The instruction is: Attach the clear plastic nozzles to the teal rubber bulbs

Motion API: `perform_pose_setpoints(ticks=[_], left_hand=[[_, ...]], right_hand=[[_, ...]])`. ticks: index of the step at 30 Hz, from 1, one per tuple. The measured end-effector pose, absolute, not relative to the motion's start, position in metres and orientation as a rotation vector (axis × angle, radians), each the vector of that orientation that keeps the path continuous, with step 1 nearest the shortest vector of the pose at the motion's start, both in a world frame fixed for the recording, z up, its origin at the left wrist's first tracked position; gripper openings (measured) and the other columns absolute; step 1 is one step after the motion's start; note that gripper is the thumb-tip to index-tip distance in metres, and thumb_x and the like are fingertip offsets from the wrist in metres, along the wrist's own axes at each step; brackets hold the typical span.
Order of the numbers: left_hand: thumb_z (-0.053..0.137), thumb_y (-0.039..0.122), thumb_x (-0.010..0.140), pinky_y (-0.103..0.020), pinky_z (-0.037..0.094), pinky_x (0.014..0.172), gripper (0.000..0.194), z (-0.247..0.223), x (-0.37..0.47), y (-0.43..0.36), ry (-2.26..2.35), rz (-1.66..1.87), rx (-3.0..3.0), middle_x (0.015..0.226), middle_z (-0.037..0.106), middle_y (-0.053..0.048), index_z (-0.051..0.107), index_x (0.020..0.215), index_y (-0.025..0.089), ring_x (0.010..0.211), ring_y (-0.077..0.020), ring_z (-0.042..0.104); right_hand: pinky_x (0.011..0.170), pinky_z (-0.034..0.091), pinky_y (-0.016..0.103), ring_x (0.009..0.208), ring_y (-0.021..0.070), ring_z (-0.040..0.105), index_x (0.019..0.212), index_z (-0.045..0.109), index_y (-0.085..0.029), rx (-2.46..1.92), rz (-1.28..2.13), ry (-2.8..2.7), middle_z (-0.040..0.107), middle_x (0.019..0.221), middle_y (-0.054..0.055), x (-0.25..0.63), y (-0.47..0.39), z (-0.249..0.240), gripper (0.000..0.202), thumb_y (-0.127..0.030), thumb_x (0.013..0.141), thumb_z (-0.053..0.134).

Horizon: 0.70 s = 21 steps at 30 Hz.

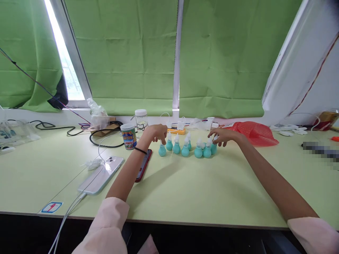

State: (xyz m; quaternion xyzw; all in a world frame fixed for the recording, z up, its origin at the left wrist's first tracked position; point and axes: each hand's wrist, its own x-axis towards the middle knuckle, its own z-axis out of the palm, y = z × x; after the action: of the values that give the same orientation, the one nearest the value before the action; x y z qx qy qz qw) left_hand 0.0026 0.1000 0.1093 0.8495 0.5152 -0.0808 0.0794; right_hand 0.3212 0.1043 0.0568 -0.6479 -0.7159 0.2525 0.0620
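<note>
Several turquoise bulb-shaped squeeze bottles with white nozzle tops stand upright in a loose group on the table. My left hand (158, 133) is at the group's left end, fingers bent down and closed on the top of the leftmost bottle (162, 151). At the right end, my right hand (221, 137) has its fingertips around the white top of another bottle (214, 149), with the other fingers curled. Between my hands are more bottles, among them one in the middle (185, 151) and a tight cluster on the right with a front bottle (207, 152).
A patterned cup (128, 137) and a clear jar (141, 121) stand left of my left hand. A red-edged phone (144, 165) lies beside my left forearm, near a white phone (102, 175) with a cable. A red plastic bag (251, 133) lies behind my right forearm.
</note>
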Motion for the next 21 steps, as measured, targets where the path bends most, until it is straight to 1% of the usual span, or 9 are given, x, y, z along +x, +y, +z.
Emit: perform_pose_setpoints(ticks=[5, 9, 11, 14, 16, 17, 21], left_hand=[[0.063, 0.024, 0.055, -0.022, 0.045, 0.048, 0.033, 0.098, 0.001, 0.118, 1.498, -0.191, 2.576, 0.070, 0.062, -0.009, 0.056, 0.084, 0.011, 0.053, -0.0136, 0.056], [0.060, 0.020, 0.057, -0.020, 0.044, 0.048, 0.026, 0.095, 0.000, 0.122, 1.454, -0.117, 2.621, 0.067, 0.062, -0.008, 0.055, 0.080, 0.011, 0.051, -0.0117, 0.056], [0.058, 0.021, 0.059, -0.020, 0.043, 0.047, 0.025, 0.096, 0.000, 0.122, 1.440, -0.041, 2.657, 0.074, 0.061, -0.009, 0.054, 0.082, 0.011, 0.052, -0.0115, 0.056], [0.057, 0.022, 0.061, -0.020, 0.042, 0.047, 0.026, 0.096, 0.002, 0.121, 1.427, 0.036, 2.686, 0.081, 0.060, -0.011, 0.054, 0.083, 0.011, 0.053, -0.0112, 0.056], [0.058, 0.023, 0.059, -0.020, 0.043, 0.047, 0.027, 0.096, 0.003, 0.121, 1.413, 0.035, 2.682, 0.078, 0.061, -0.009, 0.055, 0.083, 0.011, 0.052, -0.0110, 0.056], [0.059, 0.024, 0.058, -0.020, 0.043, 0.047, 0.028, 0.095, 0.004, 0.120, 1.401, 0.023, 2.677, 0.075, 0.061, -0.009, 0.055, 0.083, 0.011, 0.051, -0.0111, 0.056], [0.060, 0.022, 0.056, -0.021, 0.044, 0.048, 0.025, 0.095, 0.005, 0.119, 1.340, -0.038, 2.659, 0.067, 0.062, -0.006, 0.057, 0.079, 0.012, 0.051, -0.0110, 0.055]], right_hand=[[0.046, 0.050, 0.026, 0.062, 0.0174, 0.060, 0.109, 0.041, -0.016, -1.937, 0.756, -2.162, 0.058, 0.087, 0.010, 0.324, 0.105, 0.058, 0.054, -0.021, 0.059, 0.061], [0.046, 0.049, 0.026, 0.062, 0.0167, 0.059, 0.108, 0.043, -0.017, -1.929, 0.622, -2.220, 0.058, 0.090, 0.010, 0.324, 0.105, 0.059, 0.054, -0.024, 0.058, 0.061], [0.049, 0.049, 0.026, 0.066, 0.0177, 0.059, 0.103, 0.048, -0.018, -1.889, 0.441, -2.269, 0.058, 0.091, 0.009, 0.324, 0.105, 0.061, 0.048, -0.026, 0.058, 0.061], [0.063, 0.047, 0.028, 0.081, 0.0202, 0.056, 0.096, 0.054, -0.018, -1.812, 0.169, -2.261, 0.058, 0.094, 0.007, 0.318, 0.103, 0.063, 0.036, -0.026, 0.061, 0.057], [0.071, 0.044, 0.029, 0.087, 0.0199, 0.053, 0.094, 0.056, -0.018, -1.778, 0.090, -2.230, 0.058, 0.095, 0.006, 0.310, 0.100, 0.066, 0.030, -0.026, 0.065, 0.052], [0.073, 0.043, 0.028, 0.088, 0.0194, 0.053, 0.092, 0.057, -0.019, -1.755, 0.064, -2.227, 0.058, 0.094, 0.004, 0.306, 0.098, 0.068, 0.028, -0.026, 0.066, 0.050], [0.071, 0.042, 0.026, 0.086, 0.0193, 0.053, 0.084, 0.061, -0.022, -1.612, -0.013, -2.320, 0.061, 0.089, 0.001, 0.285, 0.084, 0.074, 0.023, -0.030, 0.063, 0.053]])
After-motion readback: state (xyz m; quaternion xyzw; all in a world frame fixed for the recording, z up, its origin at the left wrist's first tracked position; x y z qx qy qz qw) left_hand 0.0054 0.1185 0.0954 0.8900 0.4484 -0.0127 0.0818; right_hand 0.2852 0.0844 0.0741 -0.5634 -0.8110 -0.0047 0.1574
